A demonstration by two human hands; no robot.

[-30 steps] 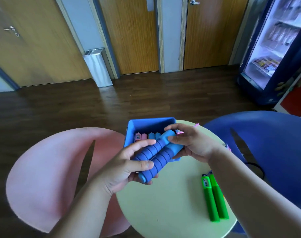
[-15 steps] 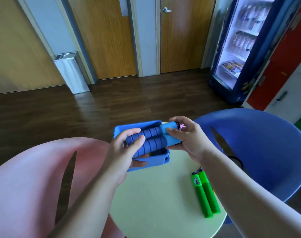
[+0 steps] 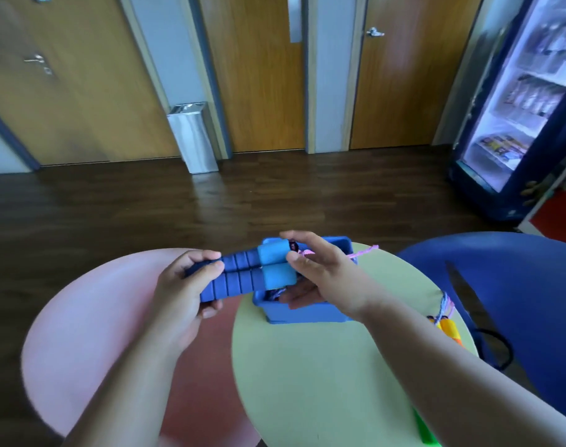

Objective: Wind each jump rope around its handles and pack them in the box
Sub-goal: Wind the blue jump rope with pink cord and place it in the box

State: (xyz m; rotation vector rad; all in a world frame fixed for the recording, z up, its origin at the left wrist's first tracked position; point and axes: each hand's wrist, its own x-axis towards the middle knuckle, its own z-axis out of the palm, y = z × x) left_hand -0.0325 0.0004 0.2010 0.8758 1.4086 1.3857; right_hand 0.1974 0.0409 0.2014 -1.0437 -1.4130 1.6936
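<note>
Shifted toward 9 o'clock, blue handles (image 3: 239,280) now jut past the rim of the box (image 3: 307,316) at the table (image 3: 307,382) edge's 12 o'clock, left hand (image 3: 178,298) gripping foam ends, right hand (image 3: 326,279) pinching pale caps; angled crosswise, they may jam or tip it off.

soft daylight, overall motion blur, wide-angle edge bending, bright glare from fridge (image 3: 533,91).

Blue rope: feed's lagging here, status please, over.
Left hand, right hand both hold blue rope. Above box, not in. Pink cord over rim.
</note>
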